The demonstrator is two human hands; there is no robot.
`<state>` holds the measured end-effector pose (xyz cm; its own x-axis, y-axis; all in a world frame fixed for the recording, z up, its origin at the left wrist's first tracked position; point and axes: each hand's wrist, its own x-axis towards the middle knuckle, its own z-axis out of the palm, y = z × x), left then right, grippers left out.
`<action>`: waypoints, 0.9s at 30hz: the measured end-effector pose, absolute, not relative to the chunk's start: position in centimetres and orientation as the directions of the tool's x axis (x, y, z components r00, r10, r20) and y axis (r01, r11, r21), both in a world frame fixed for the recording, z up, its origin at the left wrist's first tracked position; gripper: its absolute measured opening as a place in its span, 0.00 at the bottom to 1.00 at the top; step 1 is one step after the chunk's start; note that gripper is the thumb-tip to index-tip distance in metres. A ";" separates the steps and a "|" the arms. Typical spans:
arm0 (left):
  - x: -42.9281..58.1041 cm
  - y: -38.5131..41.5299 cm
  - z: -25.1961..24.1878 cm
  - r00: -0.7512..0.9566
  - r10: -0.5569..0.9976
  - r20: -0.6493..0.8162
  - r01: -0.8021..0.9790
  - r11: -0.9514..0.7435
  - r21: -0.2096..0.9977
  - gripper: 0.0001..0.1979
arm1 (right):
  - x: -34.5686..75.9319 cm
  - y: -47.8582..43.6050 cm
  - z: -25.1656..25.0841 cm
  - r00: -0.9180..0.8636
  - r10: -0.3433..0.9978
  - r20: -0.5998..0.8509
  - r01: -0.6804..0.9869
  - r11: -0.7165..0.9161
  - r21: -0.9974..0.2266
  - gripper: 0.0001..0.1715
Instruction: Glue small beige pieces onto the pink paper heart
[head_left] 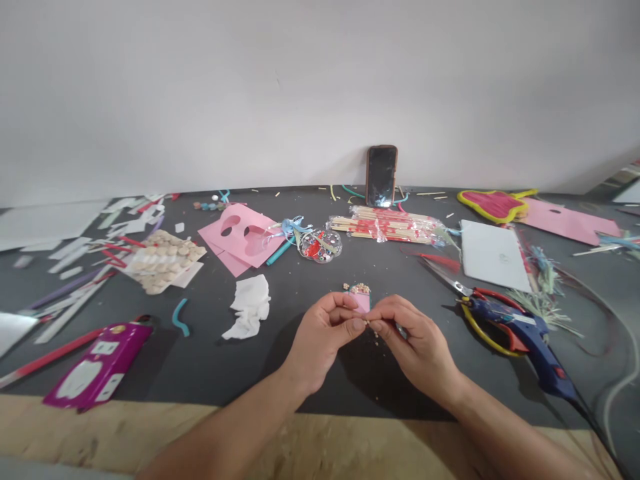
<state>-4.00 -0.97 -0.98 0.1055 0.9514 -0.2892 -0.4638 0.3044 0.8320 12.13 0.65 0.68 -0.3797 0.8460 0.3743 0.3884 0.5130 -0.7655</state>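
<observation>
Left hand (325, 335) and right hand (416, 333) meeting at fingertips around tiny tan bit (367, 322); cannot tell which grip is pinching. Small flat pink piece (361, 304) showing between hands, tan bits (360, 289) clustering at far end; covering looking partial, pink surface showing bare.

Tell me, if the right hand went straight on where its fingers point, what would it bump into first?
The right hand would likely meet the left hand first, at its fingers; the small pink piece is very close too, and depth there is hard to judge.
</observation>
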 end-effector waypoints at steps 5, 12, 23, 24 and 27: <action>-4.0 -0.9 -1.1 0.108 0.953 -0.282 -0.468 0.299 0.832 0.13 | 12.2 0.6 0.7 -0.392 0.834 0.389 0.389 0.533 -0.751 0.07; -3.9 -0.9 -0.8 0.104 0.951 -0.291 -0.481 0.304 0.822 0.15 | 12.3 0.7 0.8 -0.410 0.796 0.445 0.407 0.596 -0.692 0.07; -3.8 -0.9 -0.8 0.077 0.951 -0.298 -0.468 0.298 0.832 0.16 | 12.3 0.7 0.6 -0.435 0.767 0.472 0.408 0.635 -0.656 0.08; -3.8 -0.9 -0.9 0.081 0.951 -0.298 -0.471 0.300 0.829 0.16 | 12.3 0.7 0.6 -0.435 0.766 0.473 0.403 0.636 -0.659 0.08; -3.8 -0.8 -1.0 0.097 0.952 -0.290 -0.496 0.298 0.815 0.15 | 12.4 0.8 0.8 -0.434 0.786 0.441 0.405 0.607 -0.684 0.07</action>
